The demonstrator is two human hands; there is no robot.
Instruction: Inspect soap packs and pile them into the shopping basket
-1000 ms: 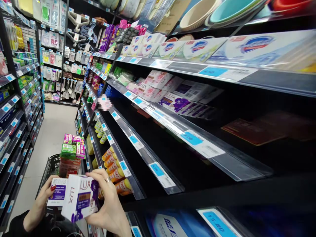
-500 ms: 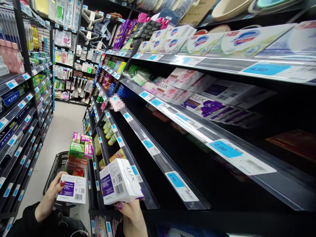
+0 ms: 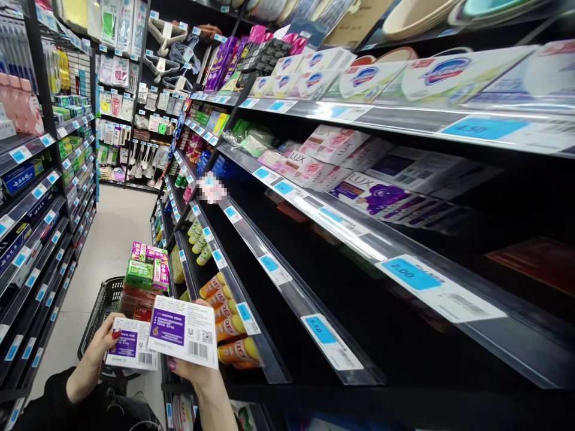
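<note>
My left hand (image 3: 99, 350) grips a white and purple soap box (image 3: 132, 351) with its barcode side up, low at the left. My right hand (image 3: 197, 376) holds a second white and purple soap box (image 3: 184, 331) from below, its printed back facing me. The two boxes sit side by side and overlap slightly. Behind them stands a black shopping basket (image 3: 97, 311) stacked with green and pink boxes (image 3: 146, 270). More Lux soap boxes (image 3: 377, 194) lie on the shelf to the right.
Black store shelves with blue price tags (image 3: 411, 274) run along the right. Orange tubes (image 3: 227, 317) lie on a lower shelf beside my right hand. Another shelf unit (image 3: 36, 197) lines the left of the aisle, and pale floor (image 3: 110, 239) leads away.
My right hand has turned its soap box so the printed back faces me and brought it left against the box in my left hand. The left hand has hardly moved.
</note>
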